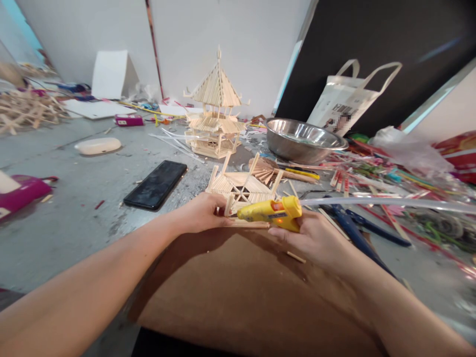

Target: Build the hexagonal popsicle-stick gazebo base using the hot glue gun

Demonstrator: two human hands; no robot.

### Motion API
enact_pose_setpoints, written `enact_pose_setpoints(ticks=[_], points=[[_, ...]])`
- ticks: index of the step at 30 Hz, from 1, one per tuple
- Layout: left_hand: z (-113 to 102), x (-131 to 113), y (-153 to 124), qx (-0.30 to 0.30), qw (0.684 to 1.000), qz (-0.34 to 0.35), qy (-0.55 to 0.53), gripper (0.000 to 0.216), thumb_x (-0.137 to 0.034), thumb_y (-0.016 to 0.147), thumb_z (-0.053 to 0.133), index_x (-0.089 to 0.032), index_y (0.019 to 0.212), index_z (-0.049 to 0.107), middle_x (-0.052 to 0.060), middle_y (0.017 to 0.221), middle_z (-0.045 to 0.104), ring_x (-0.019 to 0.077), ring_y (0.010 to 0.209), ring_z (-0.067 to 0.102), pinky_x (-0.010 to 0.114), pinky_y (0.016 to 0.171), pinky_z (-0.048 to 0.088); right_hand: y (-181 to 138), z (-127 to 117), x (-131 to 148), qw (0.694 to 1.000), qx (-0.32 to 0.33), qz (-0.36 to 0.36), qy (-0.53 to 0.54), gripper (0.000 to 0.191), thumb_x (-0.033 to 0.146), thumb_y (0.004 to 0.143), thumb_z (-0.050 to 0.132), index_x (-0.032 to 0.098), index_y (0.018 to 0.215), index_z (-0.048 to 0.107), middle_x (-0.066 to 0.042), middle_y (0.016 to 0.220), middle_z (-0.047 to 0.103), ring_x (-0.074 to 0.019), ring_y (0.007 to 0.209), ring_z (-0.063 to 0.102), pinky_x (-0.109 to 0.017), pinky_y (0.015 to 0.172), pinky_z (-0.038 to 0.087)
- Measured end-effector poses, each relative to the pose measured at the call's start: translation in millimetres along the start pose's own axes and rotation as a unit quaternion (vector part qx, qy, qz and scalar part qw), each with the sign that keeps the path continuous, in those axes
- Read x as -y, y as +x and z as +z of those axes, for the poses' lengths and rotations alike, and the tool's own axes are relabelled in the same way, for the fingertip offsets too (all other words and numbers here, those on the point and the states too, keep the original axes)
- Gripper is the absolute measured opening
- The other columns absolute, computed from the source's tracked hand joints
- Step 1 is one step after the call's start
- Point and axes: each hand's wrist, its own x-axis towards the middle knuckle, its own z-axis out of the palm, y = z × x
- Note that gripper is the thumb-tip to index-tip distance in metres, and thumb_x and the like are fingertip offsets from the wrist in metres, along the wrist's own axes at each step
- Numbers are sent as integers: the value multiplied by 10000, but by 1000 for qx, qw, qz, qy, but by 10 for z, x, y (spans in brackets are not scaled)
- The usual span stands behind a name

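My right hand [316,235] is wrapped around a yellow hot glue gun [269,210], whose small orange light glows. A clear glue stick [364,201] sticks out of its back end. The gun's nozzle points left, close to my left hand [201,213]. With its fingers closed, my left hand pinches a short upright wooden stick [228,204] at the near corner of a hexagonal stick frame [256,184]. Several posts rise from that frame's corners. Beneath it lies a brown board [223,287]. Behind stands a pagoda model [217,89] built of the same sticks.
A black phone [156,184] and a white case [98,146] lie to the left. Blue-handled pliers [353,230] rest right of my right hand. Farther back are a steel bowl [305,141], a white bag [342,101] and scattered scraps.
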Motion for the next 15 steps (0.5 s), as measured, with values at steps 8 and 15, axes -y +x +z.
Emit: enact_pose_setpoints(ticks=[8,15], points=[[3,14,-1,1,1000,2,6,205,-330,700,535,-159,782,614,11,757,597,121,679,520,214,598,353,5,-13,31,1000,9,2,-23,262,385,749,485,204,892,611,-37,919,644,-215,818,590,-326,740,438],[4,17,1,4,1000,-5,9,203,-325,701,532,-150,773,603,10,736,592,114,661,511,205,584,348,4,-14,8,1000,6,-1,-27,270,392,754,479,209,900,613,-32,924,645,-210,822,592,-316,736,447]])
